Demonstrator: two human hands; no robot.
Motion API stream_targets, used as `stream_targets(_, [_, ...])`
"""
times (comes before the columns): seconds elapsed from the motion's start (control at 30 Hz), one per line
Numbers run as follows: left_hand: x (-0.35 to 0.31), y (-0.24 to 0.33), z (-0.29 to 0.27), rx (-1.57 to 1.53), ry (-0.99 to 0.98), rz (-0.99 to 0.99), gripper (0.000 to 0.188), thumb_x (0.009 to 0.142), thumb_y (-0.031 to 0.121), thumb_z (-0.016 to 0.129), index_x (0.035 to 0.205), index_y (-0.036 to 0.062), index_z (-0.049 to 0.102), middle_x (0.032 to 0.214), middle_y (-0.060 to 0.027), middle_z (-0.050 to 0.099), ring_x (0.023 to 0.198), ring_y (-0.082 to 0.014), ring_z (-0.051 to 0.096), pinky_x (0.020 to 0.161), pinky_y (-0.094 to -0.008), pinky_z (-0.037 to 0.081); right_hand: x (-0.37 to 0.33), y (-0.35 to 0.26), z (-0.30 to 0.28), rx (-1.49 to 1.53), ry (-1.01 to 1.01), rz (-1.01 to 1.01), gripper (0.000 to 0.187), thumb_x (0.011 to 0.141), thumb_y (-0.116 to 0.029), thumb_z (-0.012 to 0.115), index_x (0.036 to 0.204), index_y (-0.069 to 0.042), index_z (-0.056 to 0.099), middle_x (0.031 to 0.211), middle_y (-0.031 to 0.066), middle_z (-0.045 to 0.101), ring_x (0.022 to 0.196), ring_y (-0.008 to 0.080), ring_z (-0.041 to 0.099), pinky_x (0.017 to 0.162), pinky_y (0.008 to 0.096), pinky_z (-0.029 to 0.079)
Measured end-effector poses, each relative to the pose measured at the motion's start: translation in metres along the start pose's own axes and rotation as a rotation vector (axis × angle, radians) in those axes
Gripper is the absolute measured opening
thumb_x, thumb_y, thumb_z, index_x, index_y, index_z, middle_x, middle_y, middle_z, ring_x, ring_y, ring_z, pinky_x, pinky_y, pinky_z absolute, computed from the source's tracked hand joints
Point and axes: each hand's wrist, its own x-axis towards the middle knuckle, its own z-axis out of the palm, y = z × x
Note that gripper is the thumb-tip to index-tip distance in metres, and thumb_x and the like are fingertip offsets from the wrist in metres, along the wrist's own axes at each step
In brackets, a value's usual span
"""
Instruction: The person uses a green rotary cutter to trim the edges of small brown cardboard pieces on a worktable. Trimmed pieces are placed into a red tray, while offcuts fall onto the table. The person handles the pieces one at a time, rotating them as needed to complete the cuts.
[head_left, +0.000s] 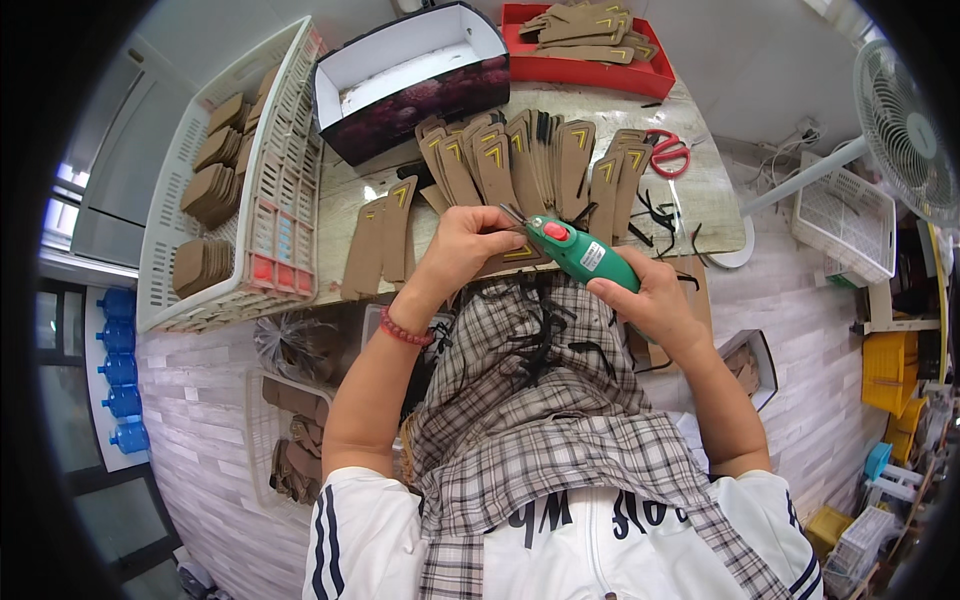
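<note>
My right hand [655,296] is wrapped round a green hand-held electric tool [585,256] with a red button and a white label. Its narrow metal tip points up and left, close to the fingers of my left hand [470,240]. Those fingers are pinched on a brown fabric piece [516,256] with a yellow angled mark, at the table's near edge. My left hand hides part of the piece, so the exact contact with the tool tip cannot be seen. Just beyond both hands stands a fanned row of similar brown pieces [497,170], several with black strips.
Red-handled scissors [670,153] and black scraps [655,215] lie on the table's right. A white crate [280,235] of brown stacks stands left; a dark box [420,110] and a red tray [600,72] sit at the back. A fan [905,130] rises at right. Black scraps litter my plaid apron [530,440].
</note>
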Motion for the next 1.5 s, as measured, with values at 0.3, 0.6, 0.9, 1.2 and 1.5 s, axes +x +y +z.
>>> stream_targets(0.3, [0.0, -0.044, -0.1, 1.067, 0.908, 0.416, 0.026, 0.074, 0.019, 0.074, 0.098, 0.0117, 0.069, 0.093, -0.0083, 0.054, 0.095, -0.0274, 0.05, 0.085, -0.0406, 0.04, -0.013, 0.018, 0.001, 0.062, 0.124, 0.088, 0.04, 0.084, -0.032, 0.073, 0.106, 0.0, 0.063, 0.065, 0.0032, 0.06, 0.051, 0.0087, 0.056, 0.048, 0.0254, 0.044])
stream_targets(0.6, [0.071, -0.039, -0.002, 1.27, 0.768, 0.573, 0.052, 0.072, 0.021, 0.076, 0.12, 0.0089, 0.06, 0.115, -0.0116, 0.048, 0.115, -0.0286, 0.041, 0.096, -0.0425, 0.03, -0.02, 0.026, 0.007, 0.12, 0.195, 0.133, 0.036, 0.085, -0.03, 0.072, 0.102, 0.0, 0.063, 0.064, 0.0015, 0.058, 0.049, 0.0075, 0.053, 0.044, 0.0243, 0.042])
stream_targets(0.9, [0.076, -0.05, 0.009, 0.98, 0.701, 0.575, 0.052, 0.073, 0.004, 0.071, 0.12, 0.0089, 0.051, 0.105, -0.0085, 0.056, 0.109, -0.0286, 0.049, 0.101, -0.0412, 0.027, -0.014, 0.027, 0.015, 0.214, 0.251, 0.091, 0.036, 0.085, -0.03, 0.072, 0.1, 0.001, 0.063, 0.063, 0.0011, 0.056, 0.05, 0.0062, 0.051, 0.043, 0.0244, 0.041])
stream_targets(1.2, [0.057, -0.03, 0.039, -0.542, 0.552, 0.319, 0.004, 0.088, 0.008, 0.068, 0.09, 0.0047, 0.067, 0.079, 0.0019, 0.066, 0.067, -0.004, 0.055, 0.059, -0.0202, 0.041, -0.008, 0.024, 0.024, 0.215, 0.297, 0.037, 0.037, 0.086, -0.033, 0.071, 0.098, 0.002, 0.063, 0.061, 0.0019, 0.055, 0.05, 0.0072, 0.051, 0.045, 0.0259, 0.041])
stream_targets(1.5, [0.053, -0.022, 0.062, -0.685, 0.554, 0.229, 0.004, 0.086, 0.009, 0.07, 0.086, 0.0069, 0.067, 0.078, 0.0006, 0.069, 0.06, -0.0047, 0.056, 0.056, -0.019, 0.04, -0.009, 0.02, 0.022, 0.248, 0.297, 0.039, 0.038, 0.086, -0.033, 0.071, 0.099, 0.001, 0.064, 0.061, 0.0016, 0.055, 0.048, 0.007, 0.051, 0.044, 0.0252, 0.04])
